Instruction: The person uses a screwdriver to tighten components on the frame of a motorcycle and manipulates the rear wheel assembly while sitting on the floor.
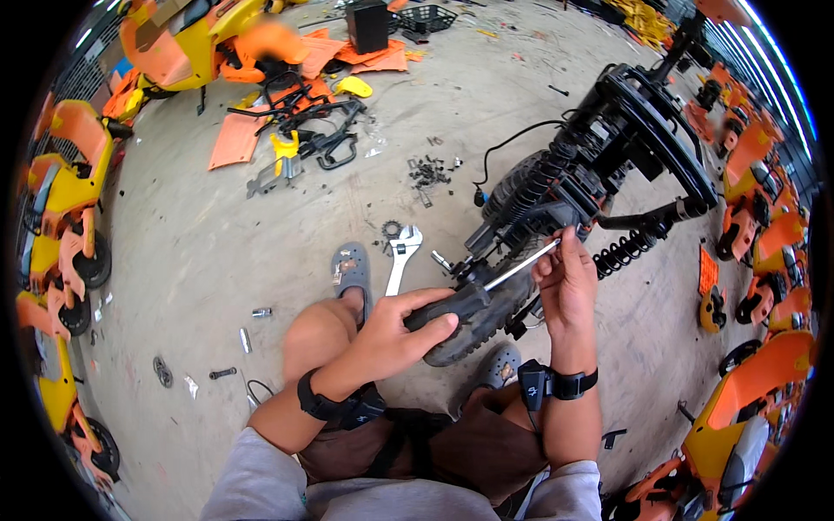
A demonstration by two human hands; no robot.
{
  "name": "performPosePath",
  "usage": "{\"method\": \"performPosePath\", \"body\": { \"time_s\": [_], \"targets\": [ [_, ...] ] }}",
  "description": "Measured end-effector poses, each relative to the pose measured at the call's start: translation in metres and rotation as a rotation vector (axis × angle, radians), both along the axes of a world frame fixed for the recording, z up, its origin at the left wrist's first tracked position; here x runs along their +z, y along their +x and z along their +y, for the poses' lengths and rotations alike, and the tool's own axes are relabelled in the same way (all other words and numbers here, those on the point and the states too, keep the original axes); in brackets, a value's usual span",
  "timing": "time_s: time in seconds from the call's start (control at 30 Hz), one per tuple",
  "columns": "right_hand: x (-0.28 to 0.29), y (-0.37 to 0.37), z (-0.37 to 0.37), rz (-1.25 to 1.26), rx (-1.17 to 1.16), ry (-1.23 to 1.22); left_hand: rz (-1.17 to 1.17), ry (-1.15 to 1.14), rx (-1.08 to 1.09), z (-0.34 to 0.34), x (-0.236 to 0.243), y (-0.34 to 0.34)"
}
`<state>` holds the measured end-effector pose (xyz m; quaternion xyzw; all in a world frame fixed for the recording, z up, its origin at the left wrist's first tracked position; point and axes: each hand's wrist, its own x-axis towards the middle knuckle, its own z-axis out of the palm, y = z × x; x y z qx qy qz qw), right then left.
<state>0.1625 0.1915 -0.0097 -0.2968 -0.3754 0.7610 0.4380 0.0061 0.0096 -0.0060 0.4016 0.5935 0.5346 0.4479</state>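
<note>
My left hand (391,334) is wrapped round the black handle of a tool with a long silver shaft (521,265). The shaft slants up to the right, over a knobby black tyre (473,334). At its far end, the fingertips of my right hand (566,278) are closed on the shaft; the tip is hidden there. Just beyond my hands stands the stripped black scooter frame (599,156), with its coil spring (621,250) right of my right hand. An adjustable wrench (402,259) lies on the floor past my left hand.
Silver sockets (245,339) and a bolt-like part (223,373) lie on the floor to the left. A heap of small dark fasteners (428,171) sits ahead. Farther off are orange panels (236,139) and black brackets (334,139). Orange-yellow scooters (74,174) line both sides.
</note>
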Motion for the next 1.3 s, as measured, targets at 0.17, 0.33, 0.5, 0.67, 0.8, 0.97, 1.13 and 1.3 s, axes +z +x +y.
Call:
{"method": "performPosePath", "body": {
  "time_s": [0.17,0.33,0.5,0.67,0.8,0.97,1.13,1.3],
  "targets": [
    [-0.018,0.004,0.011,-0.323,0.028,0.169,0.072,0.137,0.101,-0.013,-0.013,-0.002],
    [-0.039,0.037,0.032,-0.329,-0.109,0.117,0.113,0.37,0.175,0.004,-0.02,0.009],
    [-0.049,0.042,0.049,-0.33,-0.056,0.113,0.118,0.387,0.257,0.003,-0.035,0.023],
    [0.003,0.008,-0.027,-0.467,-0.2,0.144,0.195,0.393,0.251,0.009,-0.04,0.03],
    [-0.047,0.031,0.025,-0.238,0.035,0.08,0.185,0.268,0.144,0.001,-0.018,0.014],
    [-0.019,-0.021,0.01,0.063,0.131,-0.081,0.32,0.237,0.154,0.006,-0.016,0.01],
    [0.004,-0.016,0.006,0.108,0.034,-0.106,0.193,0.121,0.115,0.013,-0.01,0.024],
    [0.007,-0.006,0.003,0.17,0.096,-0.084,0.234,0.155,0.146,0.016,-0.01,0.045]
  ]
}}
